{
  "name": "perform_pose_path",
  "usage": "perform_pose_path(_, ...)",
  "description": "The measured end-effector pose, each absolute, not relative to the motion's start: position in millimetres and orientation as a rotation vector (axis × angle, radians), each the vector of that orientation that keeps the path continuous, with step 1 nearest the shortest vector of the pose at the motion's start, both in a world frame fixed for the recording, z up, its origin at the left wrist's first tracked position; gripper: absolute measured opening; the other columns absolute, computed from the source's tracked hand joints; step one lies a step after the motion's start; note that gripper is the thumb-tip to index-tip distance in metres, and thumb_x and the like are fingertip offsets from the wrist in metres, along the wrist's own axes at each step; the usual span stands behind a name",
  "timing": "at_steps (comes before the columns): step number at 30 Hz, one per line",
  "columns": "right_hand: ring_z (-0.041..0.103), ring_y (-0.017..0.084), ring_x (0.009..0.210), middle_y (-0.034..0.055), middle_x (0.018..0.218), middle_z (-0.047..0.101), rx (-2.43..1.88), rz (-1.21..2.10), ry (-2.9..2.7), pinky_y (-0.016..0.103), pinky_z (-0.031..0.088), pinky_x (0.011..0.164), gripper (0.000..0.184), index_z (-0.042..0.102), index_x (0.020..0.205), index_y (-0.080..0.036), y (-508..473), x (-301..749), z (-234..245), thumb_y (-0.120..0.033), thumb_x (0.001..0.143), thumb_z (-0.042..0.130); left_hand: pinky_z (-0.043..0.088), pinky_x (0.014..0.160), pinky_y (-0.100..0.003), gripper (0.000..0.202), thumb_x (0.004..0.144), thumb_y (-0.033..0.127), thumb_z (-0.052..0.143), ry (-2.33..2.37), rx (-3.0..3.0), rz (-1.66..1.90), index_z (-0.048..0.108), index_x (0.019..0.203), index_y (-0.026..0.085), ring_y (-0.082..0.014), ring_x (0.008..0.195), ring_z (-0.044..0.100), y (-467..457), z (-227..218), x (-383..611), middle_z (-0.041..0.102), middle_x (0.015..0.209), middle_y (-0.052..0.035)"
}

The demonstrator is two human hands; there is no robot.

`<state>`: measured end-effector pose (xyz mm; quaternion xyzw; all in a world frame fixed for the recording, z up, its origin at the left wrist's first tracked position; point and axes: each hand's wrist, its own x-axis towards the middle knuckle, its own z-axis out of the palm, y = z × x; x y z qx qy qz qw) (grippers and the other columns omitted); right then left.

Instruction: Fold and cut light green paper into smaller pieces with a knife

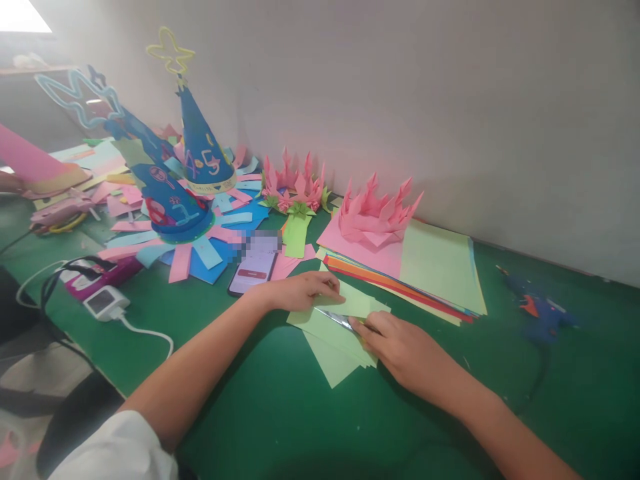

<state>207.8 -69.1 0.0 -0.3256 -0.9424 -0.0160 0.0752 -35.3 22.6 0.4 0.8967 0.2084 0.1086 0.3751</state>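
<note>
2 bare hands are shown at work on a small pile of light green paper sheets (334,343), which lies flat on the green counter (300,420), just in front of a phone (253,267) and near a stack of coloured paper (443,270). The left hand (300,291) is laid on the upper edge of the top sheet; its fingers (327,285) are pressed together and bent down onto the paper. The right hand (400,347) is set at the right edge of the pile, and its fingers (367,328) are closed in a pinch on the near end of a thin metal blade (336,320). The blade is laid slantwise across the top sheet, with its tip just below the left hand; whether it is a knife or 1 arm of a pair of scissors cannot be told. A pink paper crown (375,215) is seen on the coloured stack. 2 blue cone hats (204,152) and pink paper flowers (293,183) are ranged by the wall. A blue glue gun (537,310) lies well apart at the right, and a white charger (105,301) at the left.
</note>
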Motion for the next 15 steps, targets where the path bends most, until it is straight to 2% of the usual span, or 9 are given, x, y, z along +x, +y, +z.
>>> perform_pose_path(3,0.043,0.014,0.062,0.0047,0.078,0.052,-0.981,-0.018,-2.821,0.026,0.029,0.051,0.036,0.052,0.124,-0.014,-69,209,-1,-0.011,0.093,0.033,0.044,0.083,-0.023,0.054,0.076,-0.006,0.034,0.571,2.268,0.289,0.065,0.112,0.021,-0.0138,0.098,0.053,21,2,-34,0.055,0.107,-0.0059)
perform_pose_path(7,0.048,0.016,0.069,0.0061,0.085,0.055,-0.992,0.087,-2.851,0.026,0.036,0.057,0.042,0.051,0.128,-0.021,-66,218,3,-0.009,0.091,0.035,0.043,0.088,-0.024,0.043,0.085,0.001,0.036,0.589,2.247,0.299,0.066,0.11,0.02,-0.0136,0.099,0.054,20,4,-34,0.055,0.107,-0.0059)
perform_pose_path(10,0.053,0.016,0.075,0.0075,0.091,0.058,-0.966,0.235,-2.8,0.027,0.043,0.062,0.039,0.052,0.128,-0.025,-61,234,7,-0.014,0.093,0.037,0.042,0.091,-0.026,0.033,0.091,0.011,0.039,0.604,2.221,0.306,0.065,0.109,0.018,-0.0143,0.099,0.055,21,1,-34,0.055,0.108,-0.0071)
perform_pose_path(12,0.057,0.016,0.085,0.0077,0.101,0.059,-0.964,0.3,-2.704,0.028,0.047,0.069,0.039,0.051,0.129,-0.028,-57,247,8,-0.017,0.093,0.041,0.041,0.093,-0.028,0.028,0.092,0.016,0.043,0.62,2.211,0.318,0.064,0.111,0.018,-0.0154,0.102,0.054,21,-1,-35,0.055,0.109,-0.0076)
perform_pose_path(15,0.058,0.019,0.096,0.0083,0.11,0.058,-1.104,0.173,-2.525,0.032,0.048,0.078,0.036,0.051,0.126,-0.027,-49,262,3,-0.02,0.093,0.042,0.041,0.094,-0.032,0.029,0.087,0.024,0.056,0.65,2.201,0.35,0.059,0.115,0.021,-0.018,0.107,0.052,20,-3,-35,0.051,0.117,-0.008)
